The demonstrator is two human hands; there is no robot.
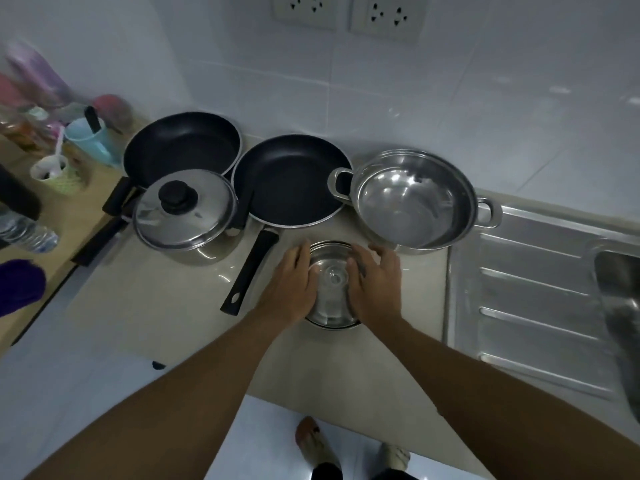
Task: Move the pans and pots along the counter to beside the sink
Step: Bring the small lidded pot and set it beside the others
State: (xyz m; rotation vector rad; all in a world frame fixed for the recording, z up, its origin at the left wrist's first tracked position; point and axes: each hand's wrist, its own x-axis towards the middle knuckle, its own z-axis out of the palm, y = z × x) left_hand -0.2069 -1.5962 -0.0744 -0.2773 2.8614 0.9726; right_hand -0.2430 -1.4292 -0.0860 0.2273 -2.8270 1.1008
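Note:
A small steel pot with a glass lid (pixel 332 285) stands on the beige counter (pixel 166 306) near its front edge. My left hand (pixel 292 285) and my right hand (pixel 372 282) press against its two sides. Behind it, a wide open steel pot (pixel 412 202) with two loop handles sits next to the sink's drainboard. Left of that lie a black frying pan (pixel 291 181) with a long black handle and a second black pan (pixel 180 147). A steel pot with a knobbed steel lid (pixel 183 213) stands at the left.
The steel drainboard (pixel 530 282) and sink basin (pixel 620 289) fill the right side. A blue cup (pixel 93 140), a small white cup (pixel 55 173), bottles and jars crowd a wooden table at the left. Wall sockets (pixel 346 12) sit above. My feet show on the floor below.

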